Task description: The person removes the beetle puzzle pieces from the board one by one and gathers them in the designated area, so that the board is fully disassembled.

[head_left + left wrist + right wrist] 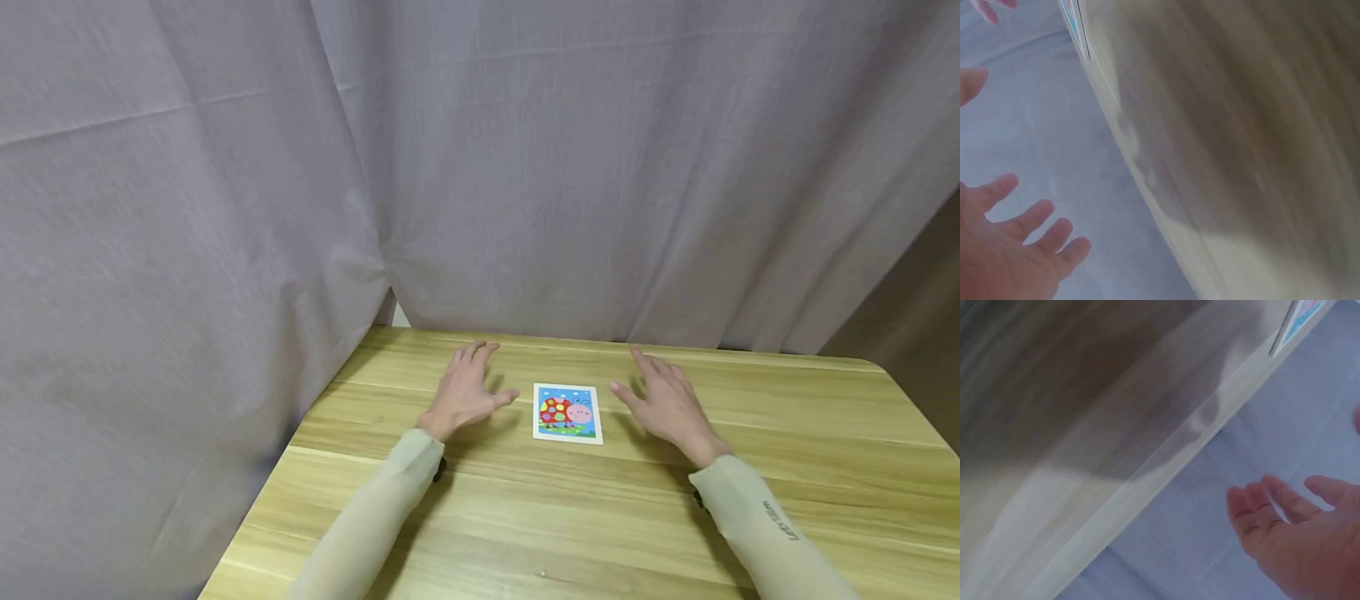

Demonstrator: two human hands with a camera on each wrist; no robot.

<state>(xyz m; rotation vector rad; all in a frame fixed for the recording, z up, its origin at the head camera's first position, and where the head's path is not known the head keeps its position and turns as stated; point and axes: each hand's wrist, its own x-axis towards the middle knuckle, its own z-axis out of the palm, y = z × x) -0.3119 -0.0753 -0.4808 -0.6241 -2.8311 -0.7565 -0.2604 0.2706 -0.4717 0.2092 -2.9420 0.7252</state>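
Note:
A white-bordered picture card (568, 414) lies flat on the wooden table, showing a red, spotted ladybug with a pink face on blue and green. To its left hovers my left hand (467, 390), fingers spread and thumb toward the card, holding nothing. On the other side my right hand (670, 407) is held the same way, thumb toward the card's right edge. Both wrist views show empty palms, the left hand (1016, 244) and the right hand (1297, 531), with only a corner of the card (1300, 322) visible at the top.
The light wooden table (555, 525) has a rounded far right corner. Grey curtains (525, 167) hang behind it and along its left side, with a small white gap (401, 315) at the back left corner. A darker brown area (900, 292) borders the right.

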